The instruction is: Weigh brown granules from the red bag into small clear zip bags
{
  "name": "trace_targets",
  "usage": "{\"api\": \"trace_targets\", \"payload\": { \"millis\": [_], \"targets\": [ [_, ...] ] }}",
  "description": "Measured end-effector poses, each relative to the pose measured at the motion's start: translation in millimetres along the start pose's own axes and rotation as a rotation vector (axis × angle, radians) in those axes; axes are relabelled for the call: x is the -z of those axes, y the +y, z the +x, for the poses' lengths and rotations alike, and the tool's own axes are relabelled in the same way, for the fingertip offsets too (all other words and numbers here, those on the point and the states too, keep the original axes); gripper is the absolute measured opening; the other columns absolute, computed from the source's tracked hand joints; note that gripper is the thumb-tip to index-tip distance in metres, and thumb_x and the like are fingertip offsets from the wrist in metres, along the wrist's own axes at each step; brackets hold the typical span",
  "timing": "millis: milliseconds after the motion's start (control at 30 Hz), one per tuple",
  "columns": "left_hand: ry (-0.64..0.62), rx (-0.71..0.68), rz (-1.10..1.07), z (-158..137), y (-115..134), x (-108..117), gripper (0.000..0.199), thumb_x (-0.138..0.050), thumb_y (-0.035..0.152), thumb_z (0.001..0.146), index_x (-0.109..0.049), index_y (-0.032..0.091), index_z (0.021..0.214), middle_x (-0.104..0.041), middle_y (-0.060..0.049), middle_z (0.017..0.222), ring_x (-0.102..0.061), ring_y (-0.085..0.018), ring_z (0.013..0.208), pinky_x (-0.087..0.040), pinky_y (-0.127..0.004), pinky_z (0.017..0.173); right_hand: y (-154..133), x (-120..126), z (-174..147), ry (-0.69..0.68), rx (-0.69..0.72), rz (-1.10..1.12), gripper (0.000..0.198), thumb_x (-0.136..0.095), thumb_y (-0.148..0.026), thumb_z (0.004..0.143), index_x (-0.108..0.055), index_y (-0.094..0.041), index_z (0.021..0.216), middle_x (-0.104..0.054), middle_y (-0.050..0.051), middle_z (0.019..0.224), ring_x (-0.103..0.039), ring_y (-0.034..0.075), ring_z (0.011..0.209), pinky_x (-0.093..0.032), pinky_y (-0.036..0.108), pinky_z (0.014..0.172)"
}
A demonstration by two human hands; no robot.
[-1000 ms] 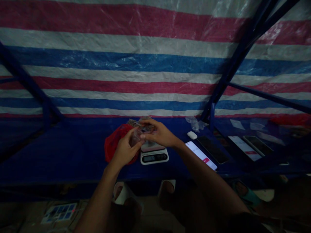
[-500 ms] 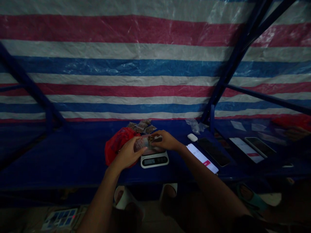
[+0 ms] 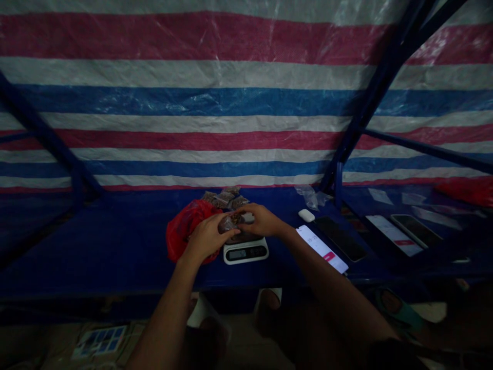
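Note:
A small clear plastic bag [image 3: 228, 224] with brown bits in it is held low over a white digital scale [image 3: 246, 254]. My left hand [image 3: 208, 235] is closed on the bag's left side. From the right, my right hand [image 3: 262, 221] grips the bag near its top, thumb and fingers curled around it; a pale patch shows between them. The hands cover much of the scale's pan. Left of the scale, partly behind my left hand, lies an open red plastic bag [image 3: 179, 234]. Several small filled clear bags [image 3: 227, 197] lie just behind my hands.
A lit phone [image 3: 321, 249], a dark phone [image 3: 341, 239] and a white earbud case [image 3: 306, 216] lie to the right. Clear bags [image 3: 309, 197] sit near a blue frame post [image 3: 338, 185]. Two more phones and a red bag [image 3: 468, 192] are farther right. A striped sheet hangs behind.
Both hands stay over the scale. My right fingers have closed in at the bag, and the bag looks more bunched between the hands. The view has tilted slightly.

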State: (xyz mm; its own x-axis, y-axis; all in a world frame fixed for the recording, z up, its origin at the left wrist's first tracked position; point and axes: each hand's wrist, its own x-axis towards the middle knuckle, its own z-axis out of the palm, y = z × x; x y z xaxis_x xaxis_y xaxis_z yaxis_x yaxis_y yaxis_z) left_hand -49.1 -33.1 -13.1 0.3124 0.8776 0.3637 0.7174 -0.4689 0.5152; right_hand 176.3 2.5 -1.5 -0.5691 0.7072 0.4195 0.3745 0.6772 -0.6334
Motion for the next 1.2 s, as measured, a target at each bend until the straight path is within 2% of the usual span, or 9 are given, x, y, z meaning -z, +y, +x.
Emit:
{"api": "trace_targets", "payload": {
  "millis": [167, 267, 433, 633, 800, 900, 1033, 1100, 1200],
  "targets": [
    [-0.001, 0.001, -0.028, 1.4, -1.1, -3.2, 0.050, -0.072, 0.051, 0.085, -0.069, 0.024, 0.127, -0.076, -0.008, 0.117, -0.071, -0.028, 0.107, -0.054, -0.037, 0.094, -1.0, 1.5, 3.6, -0.076, 0.100, -0.027, 0.042, -0.077, -0.020, 0.080, -0.073, -0.019, 0.122, -0.073, 0.010, 0.109, -0.067, 0.025, 0.100, -0.053, 0.039, 0.090],
    [0.001, 0.002, -0.067, 2.1, -1.5, -3.4, 0.048, -0.072, 0.051, 0.085, -0.071, 0.022, 0.123, -0.077, -0.008, 0.115, -0.072, -0.027, 0.104, -0.054, -0.036, 0.092, -3.7, 3.1, 5.2, -0.107, 0.074, -0.022, 0.044, -0.078, -0.021, 0.080, -0.071, -0.019, 0.124, -0.072, 0.009, 0.112, -0.067, 0.024, 0.101, -0.053, 0.038, 0.090],
    [0.010, 0.033, -0.209, 3.6, 2.6, -4.1, 0.050, -0.076, 0.053, 0.081, -0.071, 0.022, 0.120, -0.077, -0.007, 0.112, -0.072, -0.027, 0.100, -0.054, -0.036, 0.089, -13.3, 8.2, 7.8, -0.034, -0.020, 0.099, 0.044, -0.076, -0.019, 0.080, -0.067, -0.016, 0.123, -0.072, 0.009, 0.117, -0.068, 0.022, 0.104, -0.052, 0.036, 0.094],
    [0.065, 0.089, -0.400, 6.3, 14.3, -0.2, 0.054, -0.077, 0.050, 0.079, -0.070, 0.019, 0.122, -0.077, -0.008, 0.117, -0.071, -0.029, 0.105, -0.054, -0.038, 0.093, -39.6, 18.1, 15.9, -0.006, -0.003, 0.101, 0.038, -0.072, -0.019, 0.083, -0.070, -0.019, 0.121, -0.073, 0.008, 0.118, -0.068, 0.022, 0.106, -0.052, 0.036, 0.095],
    [0.110, 0.115, -0.459, 6.0, 16.5, 1.7, 0.058, -0.078, 0.049, 0.079, -0.068, 0.018, 0.126, -0.076, -0.009, 0.119, -0.070, -0.029, 0.108, -0.053, -0.041, 0.097, -51.8, 24.7, 17.6, 0.047, 0.020, 0.115, 0.034, -0.073, -0.020, 0.083, -0.068, -0.018, 0.116, -0.072, 0.008, 0.115, -0.067, 0.021, 0.103, -0.053, 0.036, 0.093],
    [0.122, 0.126, -0.512, 5.1, 14.9, 2.6, 0.054, -0.076, 0.049, 0.081, -0.068, 0.018, 0.124, -0.076, -0.008, 0.118, -0.070, -0.028, 0.109, -0.053, -0.040, 0.098, -47.6, 26.8, 14.6, 0.097, -0.004, 0.193, 0.037, -0.075, -0.023, 0.081, -0.063, -0.016, 0.115, -0.069, 0.009, 0.113, -0.067, 0.021, 0.102, -0.054, 0.035, 0.090],
    [0.236, 0.178, -0.668, 5.6, 11.7, 4.9, 0.049, -0.067, 0.055, 0.087, -0.068, 0.016, 0.118, -0.075, -0.010, 0.120, -0.068, -0.027, 0.114, -0.051, -0.038, 0.100, -25.0, 18.6, 7.6, 0.120, -0.029, 0.274, 0.053, -0.066, -0.020, 0.082, -0.054, -0.017, 0.134, -0.066, 0.012, 0.126, -0.068, 0.022, 0.106, -0.055, 0.037, 0.092],
    [0.314, 0.225, -0.769, 6.7, 8.6, 4.8, 0.052, -0.062, 0.060, 0.089, -0.068, 0.017, 0.118, -0.075, -0.010, 0.117, -0.069, -0.025, 0.109, -0.052, -0.036, 0.096, -10.5, 10.4, 4.0, 0.089, -0.049, 0.183, 0.049, -0.066, -0.016, 0.079, -0.060, -0.016, 0.127, -0.069, 0.011, 0.121, -0.068, 0.024, 0.107, -0.053, 0.040, 0.095],
    [0.364, 0.282, -0.919, 8.1, 2.7, 2.2, 0.055, -0.053, 0.065, 0.093, -0.064, 0.018, 0.120, -0.075, -0.006, 0.100, -0.071, -0.021, 0.087, -0.055, -0.032, 0.080, 3.1, 0.5, 0.5, -0.007, -0.108, -0.003, 0.042, -0.070, -0.015, 0.076, -0.068, -0.016, 0.118, -0.073, 0.011, 0.116, -0.068, 0.027, 0.106, -0.051, 0.043, 0.098]
  ]
}}
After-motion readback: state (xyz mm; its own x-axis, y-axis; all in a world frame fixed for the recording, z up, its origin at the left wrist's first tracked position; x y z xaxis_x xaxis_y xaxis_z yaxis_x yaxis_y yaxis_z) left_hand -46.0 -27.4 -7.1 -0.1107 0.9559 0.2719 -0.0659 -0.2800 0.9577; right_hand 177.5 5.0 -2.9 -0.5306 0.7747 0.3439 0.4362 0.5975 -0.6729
